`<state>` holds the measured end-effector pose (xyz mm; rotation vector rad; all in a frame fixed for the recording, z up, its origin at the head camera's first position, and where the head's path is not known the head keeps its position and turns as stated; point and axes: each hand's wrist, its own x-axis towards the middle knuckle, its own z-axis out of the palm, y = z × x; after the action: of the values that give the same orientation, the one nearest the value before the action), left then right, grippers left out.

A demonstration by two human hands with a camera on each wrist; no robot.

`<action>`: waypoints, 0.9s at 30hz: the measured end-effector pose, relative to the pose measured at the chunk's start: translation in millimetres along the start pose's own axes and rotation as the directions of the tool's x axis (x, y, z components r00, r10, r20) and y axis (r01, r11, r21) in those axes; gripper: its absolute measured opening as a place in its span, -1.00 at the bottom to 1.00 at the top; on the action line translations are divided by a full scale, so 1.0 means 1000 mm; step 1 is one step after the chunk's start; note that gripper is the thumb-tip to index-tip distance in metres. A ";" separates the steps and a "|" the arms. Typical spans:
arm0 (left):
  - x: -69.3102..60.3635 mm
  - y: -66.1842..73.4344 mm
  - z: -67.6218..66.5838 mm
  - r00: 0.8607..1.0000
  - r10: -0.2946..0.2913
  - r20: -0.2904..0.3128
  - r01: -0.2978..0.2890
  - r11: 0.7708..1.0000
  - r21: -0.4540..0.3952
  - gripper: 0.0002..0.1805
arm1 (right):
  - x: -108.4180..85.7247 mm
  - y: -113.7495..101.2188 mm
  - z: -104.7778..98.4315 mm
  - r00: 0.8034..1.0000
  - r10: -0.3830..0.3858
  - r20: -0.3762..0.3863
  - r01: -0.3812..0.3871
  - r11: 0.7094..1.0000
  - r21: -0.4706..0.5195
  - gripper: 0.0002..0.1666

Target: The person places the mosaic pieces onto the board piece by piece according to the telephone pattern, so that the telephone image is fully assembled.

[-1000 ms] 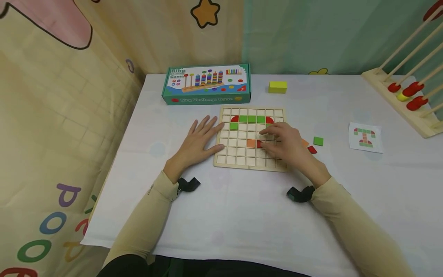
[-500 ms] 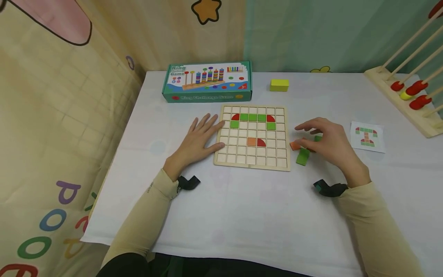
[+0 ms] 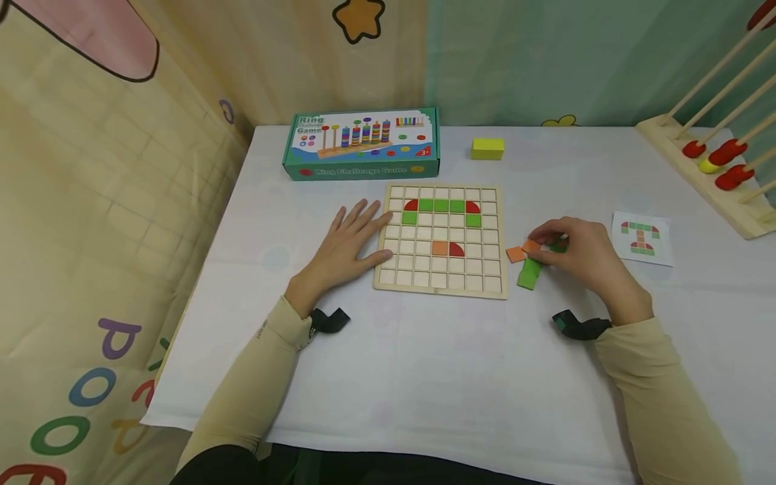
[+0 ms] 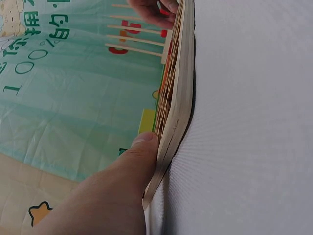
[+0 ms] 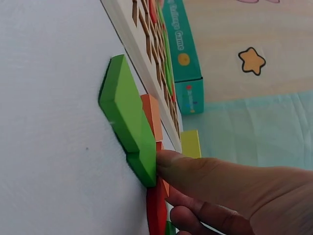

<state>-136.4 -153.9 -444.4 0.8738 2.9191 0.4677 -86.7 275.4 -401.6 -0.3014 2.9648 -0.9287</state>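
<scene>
A wooden grid board (image 3: 438,292) lies on the table, bearing a row of green tiles (image 3: 442,206) with red quarter-round ends, an orange tile (image 3: 440,248) and a red quarter-round tile (image 3: 457,250). My left hand (image 3: 345,252) is spread flat, fingers and thumb touching the board's left edge. Right of the board, my right hand (image 3: 576,249) pinches an orange square tile (image 3: 531,246) among the loose pieces. Another orange tile (image 3: 516,254) and green tiles (image 3: 529,275) lie beside it. A red piece (image 5: 156,208) shows under the fingers in the right wrist view; the fingers partly hide the pile.
A printed pattern card (image 3: 642,239) lies right of my right hand. Behind the board stand a green game box (image 3: 362,145) and a yellow block (image 3: 488,149). A wooden peg rack (image 3: 709,182) with red and yellow rings is at the far right.
My right hand has left the board, where the red quarter-round tile stays beside the orange one. It moved right to the loose tiles and its fingers closed on an orange tile. My left hand stayed put.
</scene>
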 end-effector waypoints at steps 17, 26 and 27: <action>0.004 0.000 0.000 1.000 0.006 -0.006 -0.006 1.000 -0.008 -0.10 | 0.006 -0.005 0.005 0.993 -0.062 -0.099 0.060 0.998 -0.018 -0.71; -0.001 0.000 -0.001 1.000 0.004 -0.002 -0.004 1.000 -0.020 -0.11 | 0.029 -0.038 0.023 0.987 -0.153 -0.045 0.156 0.986 0.055 -0.76; -0.001 0.001 -0.001 1.000 0.004 -0.004 -0.004 1.000 -0.024 -0.11 | 0.033 -0.043 0.026 0.987 -0.159 -0.038 0.161 0.985 0.059 -0.76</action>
<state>-135.6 -153.9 -443.3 0.8766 2.9097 0.5050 -109.3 220.4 -397.4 -0.5342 2.9705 -1.0483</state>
